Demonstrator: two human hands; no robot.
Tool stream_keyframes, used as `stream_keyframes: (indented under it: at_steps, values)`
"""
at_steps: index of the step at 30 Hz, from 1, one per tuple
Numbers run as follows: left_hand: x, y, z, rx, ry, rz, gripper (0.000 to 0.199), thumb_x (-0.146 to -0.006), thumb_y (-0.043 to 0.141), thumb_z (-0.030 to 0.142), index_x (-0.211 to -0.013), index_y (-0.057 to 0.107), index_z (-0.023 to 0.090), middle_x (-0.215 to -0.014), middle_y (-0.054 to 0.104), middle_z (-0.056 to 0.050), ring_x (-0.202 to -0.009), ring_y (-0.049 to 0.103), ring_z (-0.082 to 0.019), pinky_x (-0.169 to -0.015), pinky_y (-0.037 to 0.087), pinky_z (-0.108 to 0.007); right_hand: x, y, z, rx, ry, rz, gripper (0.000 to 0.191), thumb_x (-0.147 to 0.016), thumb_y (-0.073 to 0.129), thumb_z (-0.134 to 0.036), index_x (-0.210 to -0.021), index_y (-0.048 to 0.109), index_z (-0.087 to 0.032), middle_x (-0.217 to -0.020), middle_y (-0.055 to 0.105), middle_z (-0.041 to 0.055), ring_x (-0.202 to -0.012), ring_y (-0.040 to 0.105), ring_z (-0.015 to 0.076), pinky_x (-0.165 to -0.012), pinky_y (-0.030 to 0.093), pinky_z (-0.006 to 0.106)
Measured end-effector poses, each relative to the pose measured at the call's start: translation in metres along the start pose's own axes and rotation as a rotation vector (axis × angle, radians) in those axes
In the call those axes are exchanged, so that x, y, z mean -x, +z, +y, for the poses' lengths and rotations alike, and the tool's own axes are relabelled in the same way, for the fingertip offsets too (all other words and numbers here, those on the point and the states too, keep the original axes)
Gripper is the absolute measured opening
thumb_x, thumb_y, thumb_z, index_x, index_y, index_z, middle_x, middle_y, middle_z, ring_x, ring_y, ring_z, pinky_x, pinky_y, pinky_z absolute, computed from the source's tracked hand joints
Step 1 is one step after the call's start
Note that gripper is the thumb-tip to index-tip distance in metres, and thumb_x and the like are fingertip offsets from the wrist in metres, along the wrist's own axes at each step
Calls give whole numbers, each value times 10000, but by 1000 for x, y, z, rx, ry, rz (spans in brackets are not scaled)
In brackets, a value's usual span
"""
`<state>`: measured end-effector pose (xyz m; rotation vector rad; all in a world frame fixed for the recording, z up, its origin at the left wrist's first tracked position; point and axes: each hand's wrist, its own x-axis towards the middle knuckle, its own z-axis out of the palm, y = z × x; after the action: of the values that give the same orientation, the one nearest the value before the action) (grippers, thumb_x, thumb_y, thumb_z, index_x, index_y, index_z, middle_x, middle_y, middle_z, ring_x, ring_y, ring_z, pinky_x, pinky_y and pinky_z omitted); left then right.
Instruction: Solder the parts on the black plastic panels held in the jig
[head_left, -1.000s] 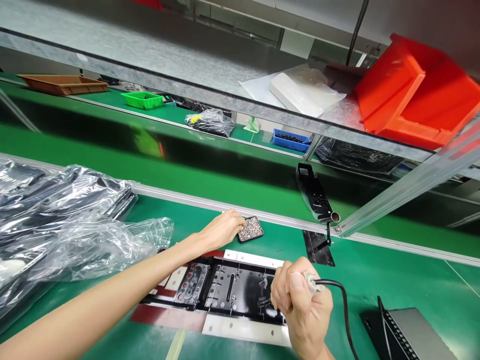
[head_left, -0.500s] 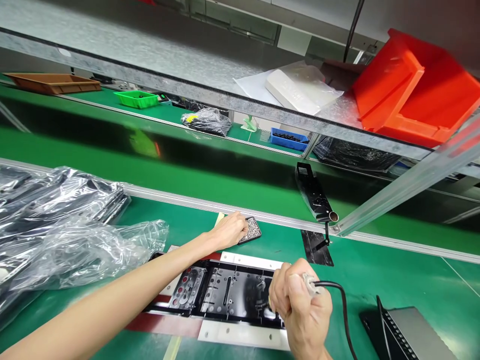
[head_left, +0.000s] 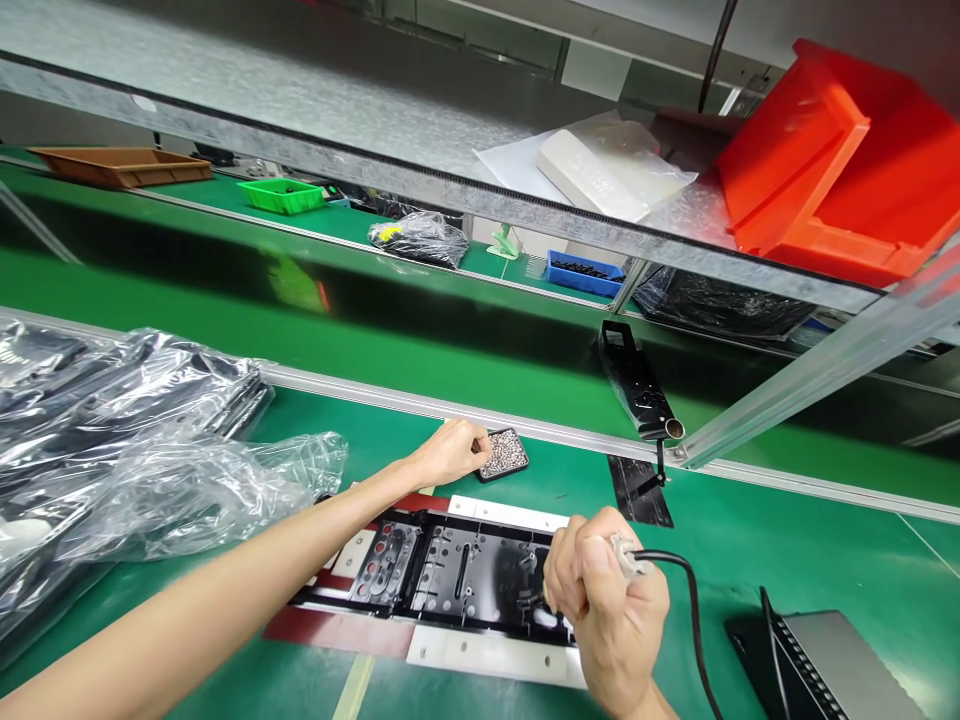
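My left hand [head_left: 452,452] is at the left edge of a small black tray [head_left: 506,475] filled with tiny silvery screws. Its fingers are pinched together, and whatever they hold is too small to make out. My right hand [head_left: 609,600] is wrapped round an electric screwdriver [head_left: 628,556]; only its pale top end with a black cord shows, the rest hidden by the fist. Below and between the hands lies a black plastic housing [head_left: 480,580] with ribs and holes, set between white and dark red fixture strips [head_left: 480,652]. The right fist covers its right end.
Clear plastic bags with black parts [head_left: 150,450] cover the left of the green bench. A black bracket [head_left: 637,385] stands at the back rail, and a grey-black device [head_left: 832,660] lies at right. Overhead runs a metal shelf [head_left: 300,130] with a red bin [head_left: 847,170].
My left hand has shifted slightly up and left, from over the screw tray to its edge, uncovering more screws. My right hand keeps its grip. The whole view has shifted slightly.
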<state>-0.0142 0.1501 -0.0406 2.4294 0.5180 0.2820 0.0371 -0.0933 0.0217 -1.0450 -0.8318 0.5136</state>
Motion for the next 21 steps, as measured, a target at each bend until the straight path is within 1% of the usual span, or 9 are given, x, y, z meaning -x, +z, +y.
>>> stream_keyframes:
  at_steps: [2,4,6,9,12,15,17,21]
  values:
    - [5,-2,2,35,-11,12,171,-845,561,197,-778,713,158,-824,764,-44,-804,709,-205,-749,500,-289,-1,1,-2,6,1,6,348,-1047,476,-295,-715,416,-210,-542,385,-51,-484,370,84,-433,327,181]
    - [13,-6,6,60,-5,29,174,-879,565,229,-872,724,160,-896,768,-46,-858,705,-208,-789,509,-302,-1,3,-3,5,-3,8,352,-1045,479,-300,-711,412,-211,-537,380,-54,-475,361,83,-428,325,180]
    - [27,-13,12,72,24,33,201,-930,560,281,-943,730,174,-956,761,-46,-933,683,-217,-876,500,-334,-2,3,-4,4,-10,10,348,-1040,489,-303,-713,411,-214,-533,372,-58,-466,351,82,-418,317,181]
    - [55,-21,24,72,80,7,225,-987,547,314,-912,723,195,-949,737,-33,-997,624,-221,-979,449,-373,-1,3,-4,2,9,13,340,-1033,504,-315,-720,412,-218,-540,368,-60,-465,343,84,-411,318,187]
    - [82,-20,32,83,188,-47,226,-1025,519,274,-909,695,192,-925,714,-28,-988,571,-202,-926,444,-340,-1,3,-4,1,26,11,338,-1034,508,-313,-722,413,-220,-545,368,-60,-469,349,87,-416,328,198]
    - [98,-14,34,71,334,-109,247,-1046,490,256,-914,686,184,-902,697,-38,-972,535,-197,-850,441,-313,-1,3,-3,1,13,11,327,-1038,500,-297,-730,424,-220,-545,378,-59,-466,355,89,-414,322,203]
    - [100,-9,34,38,395,-128,261,-1054,471,251,-926,688,182,-910,691,-45,-965,525,-198,-823,436,-307,-1,3,-3,3,3,15,323,-1041,495,-292,-732,432,-219,-547,384,-58,-463,362,88,-412,324,203]
    - [97,-7,34,-26,465,-119,268,-1054,466,235,-917,689,173,-900,678,-56,-932,522,-196,-795,429,-309,-2,3,-3,2,5,19,323,-1040,500,-298,-733,437,-219,-546,383,-59,-459,362,88,-407,326,205]
